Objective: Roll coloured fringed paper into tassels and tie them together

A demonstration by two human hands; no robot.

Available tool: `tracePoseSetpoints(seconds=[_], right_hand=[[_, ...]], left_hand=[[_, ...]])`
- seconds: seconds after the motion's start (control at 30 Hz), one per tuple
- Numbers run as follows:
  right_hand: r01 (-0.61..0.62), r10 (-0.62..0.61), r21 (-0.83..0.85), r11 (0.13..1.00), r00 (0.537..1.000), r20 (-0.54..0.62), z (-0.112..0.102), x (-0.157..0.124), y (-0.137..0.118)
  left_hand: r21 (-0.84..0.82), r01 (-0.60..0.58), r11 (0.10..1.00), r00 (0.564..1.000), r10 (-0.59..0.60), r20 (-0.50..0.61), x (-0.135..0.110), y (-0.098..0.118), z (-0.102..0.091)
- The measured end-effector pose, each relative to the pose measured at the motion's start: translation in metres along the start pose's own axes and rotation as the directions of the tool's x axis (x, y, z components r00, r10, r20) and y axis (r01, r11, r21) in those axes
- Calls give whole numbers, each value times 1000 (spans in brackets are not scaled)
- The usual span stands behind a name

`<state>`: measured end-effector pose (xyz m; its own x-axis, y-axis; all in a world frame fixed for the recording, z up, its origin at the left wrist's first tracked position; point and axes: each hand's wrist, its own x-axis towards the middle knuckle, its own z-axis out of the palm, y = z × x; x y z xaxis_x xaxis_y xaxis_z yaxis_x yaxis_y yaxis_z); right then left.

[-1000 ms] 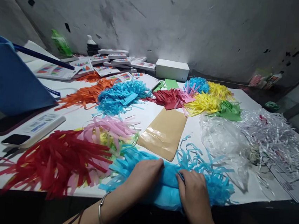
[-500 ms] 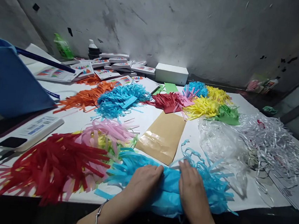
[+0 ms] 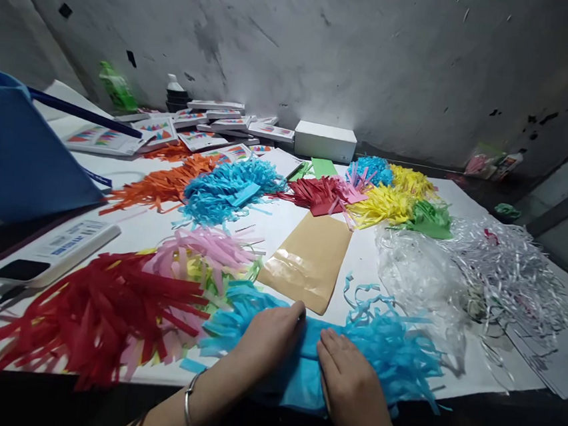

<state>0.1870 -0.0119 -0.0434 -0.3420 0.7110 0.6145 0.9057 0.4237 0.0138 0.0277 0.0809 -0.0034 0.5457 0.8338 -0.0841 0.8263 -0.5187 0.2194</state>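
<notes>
A blue tissue-paper tassel (image 3: pixel 319 340) with cut fringes at both ends lies across the table's front edge, its uncut middle band between my hands. My left hand (image 3: pixel 272 336), a bracelet on its wrist, is closed on the band with the thumb at the top and the fingers curled out of sight. Flat on the same band, my right hand (image 3: pixel 348 376) presses with its fingers stretched out. Just beyond the tassel is a brown paper envelope (image 3: pixel 310 259). To the left spreads a pile of red fringed paper (image 3: pixel 113 317), with pink fringes (image 3: pixel 204 252) behind it.
Blue fringes (image 3: pixel 230 191), orange fringes (image 3: pixel 161 184) and yellow fringes (image 3: pixel 388 203) lie farther back. Printed flat boxes (image 3: pixel 232 124) and a white box (image 3: pixel 325 142) stand by the wall. A clear plastic bag (image 3: pixel 419 273) and silvery strips (image 3: pixel 514 275) are right; a white device (image 3: pixel 59 255) is left.
My right hand has slid left along the blue tassel, closer to my left hand, and its fingers now lie flatter. My left hand has shifted slightly.
</notes>
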Motion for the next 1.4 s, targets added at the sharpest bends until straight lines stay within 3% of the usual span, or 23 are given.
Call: tracePoseSetpoints(seconds=[0.07,0.1,0.13,0.23,0.27,0.37,0.47,0.57,0.63,0.77,0.87,0.93,1.0,1.07,1.17,1.3,1.4], right_hand=[[10,-10,-1,1000,999,-35,5,-4,4],[4,-4,12,1000,999,-40,4,-4,7],[-11,13,33,999,999,-43,2,-4,9],[-54,60,112,992,997,-49,-7,2,10],[-45,53,123,991,997,-57,-9,4,8],[-3,11,101,995,996,-86,-10,3,4],[-16,24,74,997,994,-106,-9,-7,4],[-20,27,133,991,998,-55,-11,-15,8],[-64,65,208,976,998,2,-13,-15,10],[-279,259,285,917,960,108,-11,-6,10],[-419,394,176,891,905,159,-6,2,8],[-434,422,106,895,899,113,-5,7,7],[-350,345,122,929,936,65,-7,10,6],[-222,218,178,959,975,45,-8,11,6],[-118,119,199,973,993,11,-8,10,6],[-161,170,241,957,985,-17,-8,10,3],[-178,181,229,957,983,8,-6,13,-3]], left_hand=[[0,-30,1000,997,30,-78,-4,-4,-2],[10,-99,995,984,99,-148,-7,-6,-2],[31,-192,981,954,194,-230,-10,-7,-1],[120,-448,886,783,454,-425,-16,-8,9],[125,-477,870,750,477,-457,-17,-8,13],[104,-505,857,716,483,-505,-21,-11,21],[121,-551,825,710,541,-451,-29,-18,23],[138,-569,811,729,575,-371,-37,-25,23],[119,-547,829,749,548,-373,-41,-25,25],[-13,-369,929,861,336,-381,-40,-16,24],[-36,-166,985,938,147,-314,-35,-7,18],[-30,-75,997,966,65,-250,-32,-4,14],[-37,-42,998,979,34,-203,-31,-4,13],[-59,-35,998,978,22,-205,-31,-5,14],[-86,-128,988,941,93,-326,-34,-8,19],[-11,-375,927,812,323,-486,-37,-13,24],[-31,-427,904,782,352,-513,-35,-13,23]])
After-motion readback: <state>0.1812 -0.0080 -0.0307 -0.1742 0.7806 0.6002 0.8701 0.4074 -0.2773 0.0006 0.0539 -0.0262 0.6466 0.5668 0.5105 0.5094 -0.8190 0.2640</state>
